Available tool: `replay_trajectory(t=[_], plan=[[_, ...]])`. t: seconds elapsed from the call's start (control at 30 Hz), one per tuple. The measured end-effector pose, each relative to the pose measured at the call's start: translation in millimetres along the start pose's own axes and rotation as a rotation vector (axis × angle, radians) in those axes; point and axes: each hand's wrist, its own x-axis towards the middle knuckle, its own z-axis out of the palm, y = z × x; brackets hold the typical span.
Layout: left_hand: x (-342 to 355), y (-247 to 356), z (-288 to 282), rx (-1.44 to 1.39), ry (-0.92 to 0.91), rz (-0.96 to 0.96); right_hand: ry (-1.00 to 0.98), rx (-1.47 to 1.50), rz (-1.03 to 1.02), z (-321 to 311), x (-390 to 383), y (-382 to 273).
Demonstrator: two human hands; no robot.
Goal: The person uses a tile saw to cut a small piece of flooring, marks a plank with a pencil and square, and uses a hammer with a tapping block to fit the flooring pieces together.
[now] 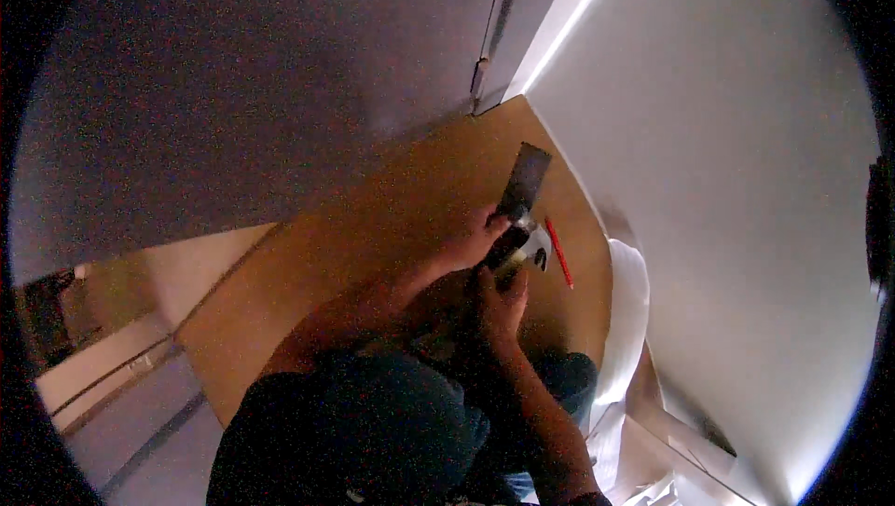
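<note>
My left hand (477, 241) is closed with its thumb and fingers on a dark, block-like object (506, 247), whose kind the dim picture does not show. Lower down, my right hand (503, 301) is closed at the near end of the same object, beside a small pale yellowish patch. Beyond the left fingertips a dark flat rectangular piece (530, 169) extends away; whether it is joined to the block I cannot tell. Just right of the hands is a white rounded thing (537, 243) with a black mark. A thin red stick-like thing (559, 253) lies to its right.
Beneath everything is a brown wooden surface (364, 217). A grey panel (252, 87) rises along its far left side, and a pale wall (727, 152) stands on the right. White cloth-like material (626, 320) hangs by the right edge.
</note>
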Motion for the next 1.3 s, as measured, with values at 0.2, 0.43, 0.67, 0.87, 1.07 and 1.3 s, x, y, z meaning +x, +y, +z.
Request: replay_trajectory(t=[0.2, 0.43, 0.67, 0.87, 1.07, 1.3], plan=[[26, 7, -45, 0.292, 0.085, -0.049, -0.048, 0.355, 0.437, 1, 20, -6], [60, 4, -45, 0.345, 0.124, 0.06, 0.205, 0.556, 0.513, -23, 12, 6], [97, -32, -46, 0.324, 0.149, -0.012, -0.035, 0.557, 0.608, -35, -2, 43], [108, -10, -46, 0.503, 0.312, 0.367, 0.054, 0.658, 0.744, -44, -23, 101], [93, -6, -54, 0.876, 0.204, 0.288, -0.174, 0.532, 0.538, -23, -11, 2], [92, 3, -56, 1.018, 0.323, 0.404, -0.244, 0.485, 0.567, -27, -16, 2]])
